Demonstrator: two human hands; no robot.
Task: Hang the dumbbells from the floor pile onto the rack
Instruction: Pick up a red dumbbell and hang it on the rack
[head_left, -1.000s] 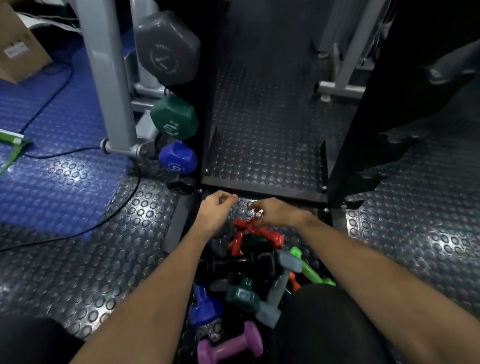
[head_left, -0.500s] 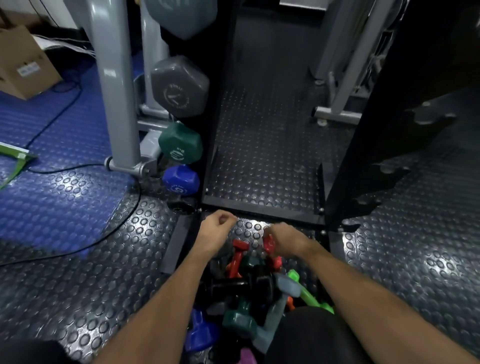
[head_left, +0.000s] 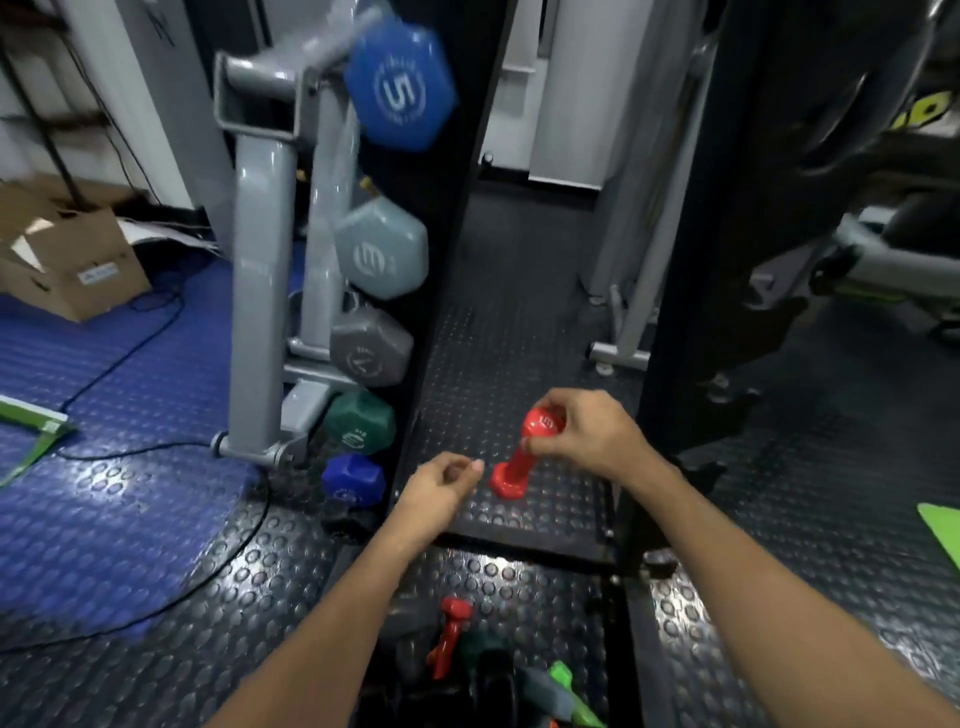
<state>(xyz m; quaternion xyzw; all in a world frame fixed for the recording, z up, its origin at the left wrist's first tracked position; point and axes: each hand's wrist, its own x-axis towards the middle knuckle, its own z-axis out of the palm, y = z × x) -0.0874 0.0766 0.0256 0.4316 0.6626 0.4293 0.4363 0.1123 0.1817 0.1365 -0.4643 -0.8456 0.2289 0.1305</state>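
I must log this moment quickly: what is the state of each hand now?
Left hand: fingers curled, holding nothing.
Right hand: fingers gripping the upper end of a red dumbbell, lifted above the floor pile.

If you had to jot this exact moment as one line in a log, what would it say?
right hand: grip on red dumbbell, lifted | left hand: curled, empty | floor pile: more dumbbells left | rack: five hung
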